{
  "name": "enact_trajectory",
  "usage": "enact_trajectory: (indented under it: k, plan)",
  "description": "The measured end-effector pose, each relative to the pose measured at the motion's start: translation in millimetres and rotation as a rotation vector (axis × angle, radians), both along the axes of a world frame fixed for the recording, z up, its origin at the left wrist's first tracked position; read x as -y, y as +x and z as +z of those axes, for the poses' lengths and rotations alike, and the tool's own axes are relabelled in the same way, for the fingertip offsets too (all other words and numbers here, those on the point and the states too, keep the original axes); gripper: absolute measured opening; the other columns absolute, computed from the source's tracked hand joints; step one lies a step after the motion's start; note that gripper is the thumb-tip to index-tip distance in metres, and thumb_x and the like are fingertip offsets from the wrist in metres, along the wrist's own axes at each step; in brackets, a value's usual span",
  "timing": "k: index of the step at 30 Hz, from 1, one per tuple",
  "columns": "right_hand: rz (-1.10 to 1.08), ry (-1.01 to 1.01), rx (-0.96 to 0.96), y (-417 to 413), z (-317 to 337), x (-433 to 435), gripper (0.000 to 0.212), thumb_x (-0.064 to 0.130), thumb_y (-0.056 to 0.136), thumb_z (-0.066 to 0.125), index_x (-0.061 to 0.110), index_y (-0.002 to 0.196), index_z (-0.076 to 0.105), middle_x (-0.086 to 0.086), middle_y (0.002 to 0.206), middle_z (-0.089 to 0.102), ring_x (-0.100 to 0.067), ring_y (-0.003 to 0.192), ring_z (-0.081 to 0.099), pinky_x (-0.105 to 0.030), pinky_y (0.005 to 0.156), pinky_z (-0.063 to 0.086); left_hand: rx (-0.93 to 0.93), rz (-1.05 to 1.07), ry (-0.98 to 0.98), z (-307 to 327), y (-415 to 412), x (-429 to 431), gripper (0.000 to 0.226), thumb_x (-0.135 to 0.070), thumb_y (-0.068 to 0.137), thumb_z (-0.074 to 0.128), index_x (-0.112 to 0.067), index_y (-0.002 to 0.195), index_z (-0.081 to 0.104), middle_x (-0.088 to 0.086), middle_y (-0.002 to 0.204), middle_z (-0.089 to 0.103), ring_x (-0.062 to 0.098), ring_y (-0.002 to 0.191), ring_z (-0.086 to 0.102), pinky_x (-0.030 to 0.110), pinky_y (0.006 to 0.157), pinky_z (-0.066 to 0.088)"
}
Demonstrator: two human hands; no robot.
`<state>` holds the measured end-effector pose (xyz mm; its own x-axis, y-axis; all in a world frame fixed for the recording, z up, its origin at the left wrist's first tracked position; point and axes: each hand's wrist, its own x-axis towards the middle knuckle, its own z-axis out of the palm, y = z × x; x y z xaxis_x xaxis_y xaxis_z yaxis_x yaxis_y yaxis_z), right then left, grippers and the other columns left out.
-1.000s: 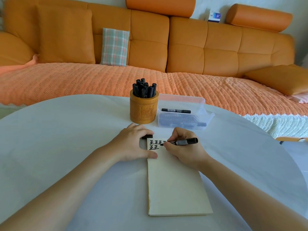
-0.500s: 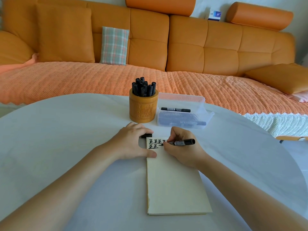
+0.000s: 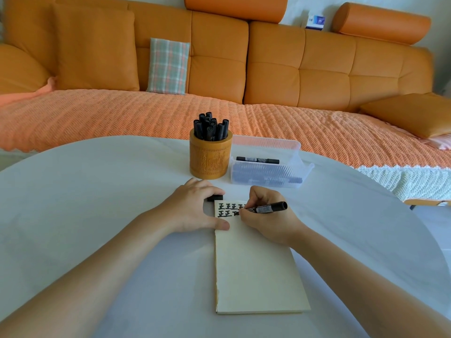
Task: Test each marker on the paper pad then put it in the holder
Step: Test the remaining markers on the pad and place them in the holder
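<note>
Right hand (image 3: 266,220): fingers clamped on black labelled plastic marker (image 3: 268,208), tip on cream paper pad (image 3: 256,269) near its top edge, barrel crosswise, tail rightward. Left hand (image 3: 192,211): thumb pins pad, fingers curled over small black cap (image 3: 216,198). Just beyond it stands carved bamboo cylinder holder (image 3: 210,159).

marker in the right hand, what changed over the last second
The right hand kept writing with the marker: a third mark has been started in the second row on the paper pad, where only two stood before. The marker itself barely shifted. The left hand still holds the cap, thumb pressing the pad's edge; the holder and clear box have not moved.
</note>
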<state>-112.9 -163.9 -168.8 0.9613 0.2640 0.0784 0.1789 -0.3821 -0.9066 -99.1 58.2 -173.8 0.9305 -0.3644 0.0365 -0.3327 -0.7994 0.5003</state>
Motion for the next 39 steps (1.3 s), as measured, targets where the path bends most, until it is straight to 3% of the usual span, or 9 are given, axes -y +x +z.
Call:
enact_trajectory:
  k: [4, 17, 24, 27, 30, 32, 34, 36, 39]
  plan:
    - [-0.008, 0.015, 0.02, 0, 0, 1, 0.03, 0.007, 0.081, 0.071, 0.015, 0.066, 0.047, 0.007, 0.06, 0.056, -0.009, 0.053, 0.044, -0.024, 0.049, 0.036, -0.021, -0.003, -0.002, 0, 0, 0, 0.101, -0.087, 0.049, 0.06, -0.04, 0.137, 0.047, -0.024, 0.124, 0.043, 0.001, 0.123, 0.029, 0.03, 0.105, 0.034]
    - [0.049, 0.012, -0.013, -2, 2, 0, 0.028, 0.009, 0.08, 0.074, 0.014, 0.064, 0.052, 0.003, 0.063, 0.059, -0.01, 0.054, 0.048, -0.025, 0.051, 0.039, -0.021, 0.002, 0.005, 3, -2, 0, 0.1, -0.085, 0.05, 0.062, -0.04, 0.138, 0.047, -0.024, 0.126, 0.042, 0.001, 0.124, 0.028, 0.032, 0.108, 0.032]
    - [0.023, -0.021, 0.004, -3, 4, 1, 0.025, 0.0, 0.08, 0.068, 0.005, 0.069, 0.047, 0.008, 0.055, 0.051, -0.009, 0.049, 0.043, -0.022, 0.047, 0.035, -0.014, -0.002, 0.028, 2, -3, 0, 0.102, -0.089, 0.05, 0.056, -0.04, 0.139, 0.045, -0.023, 0.129, 0.043, 0.002, 0.124, 0.028, 0.034, 0.108, 0.033]
    - [-0.023, 0.135, -0.006, -3, 4, 2, 0.022, -0.003, 0.085, 0.068, 0.004, 0.074, 0.051, 0.009, 0.055, 0.053, -0.005, 0.047, 0.043, -0.018, 0.046, 0.034, 0.012, -0.001, 0.012, 2, -3, 0, 0.076, -0.074, 0.073, 0.061, -0.038, 0.138, 0.048, -0.022, 0.128, 0.045, 0.001, 0.125, 0.029, 0.031, 0.108, 0.03]
    - [-0.051, 0.189, 0.081, -2, 5, 3, 0.014, -0.005, 0.085, 0.07, 0.006, 0.081, 0.062, 0.006, 0.069, 0.063, -0.007, 0.058, 0.057, -0.015, 0.058, 0.043, 0.083, 0.041, -0.09, 1, -1, -1, 0.036, -0.038, 0.1, 0.048, -0.028, 0.134, 0.057, -0.015, 0.131, 0.054, 0.003, 0.125, 0.037, 0.023, 0.107, 0.029]
    - [-0.046, 0.127, 0.152, 0, 4, 4, 0.023, -0.004, 0.085, 0.07, 0.018, 0.088, 0.073, 0.005, 0.088, 0.068, -0.009, 0.076, 0.066, -0.016, 0.072, 0.048, 0.123, 0.078, -0.087, 1, 0, -4, 0.032, -0.024, 0.102, 0.048, -0.025, 0.131, 0.06, -0.01, 0.129, 0.058, 0.005, 0.119, 0.043, 0.018, 0.099, 0.032]
    - [-0.037, 0.068, 0.217, 0, 4, 6, 0.032, -0.002, 0.09, 0.065, 0.027, 0.097, 0.075, 0.007, 0.098, 0.069, -0.009, 0.086, 0.066, -0.019, 0.078, 0.049, 0.147, 0.093, -0.073, 0, 1, -7, 0.031, -0.024, 0.097, 0.058, -0.023, 0.127, 0.064, -0.007, 0.121, 0.062, 0.006, 0.107, 0.047, 0.021, 0.092, 0.039]
    - [-0.003, -0.014, 0.265, 1, 8, 10, 0.037, -0.001, 0.097, 0.055, 0.029, 0.111, 0.07, 0.014, 0.092, 0.068, -0.007, 0.082, 0.062, -0.017, 0.074, 0.049, 0.167, 0.114, -0.056, -2, 2, -8, 0.034, -0.028, 0.091, 0.066, -0.021, 0.124, 0.066, -0.006, 0.113, 0.063, 0.008, 0.1, 0.047, 0.027, 0.088, 0.043]
    - [0.078, -0.061, 0.224, 6, 19, 16, 0.057, -0.009, 0.1, 0.036, 0.034, 0.132, 0.056, 0.005, 0.095, 0.067, -0.018, 0.078, 0.059, -0.028, 0.066, 0.054, 0.205, 0.156, -0.023, -4, 4, -7, 0.03, -0.026, 0.091, 0.067, -0.022, 0.12, 0.068, -0.004, 0.106, 0.06, 0.014, 0.102, 0.048, 0.027, 0.082, 0.041]
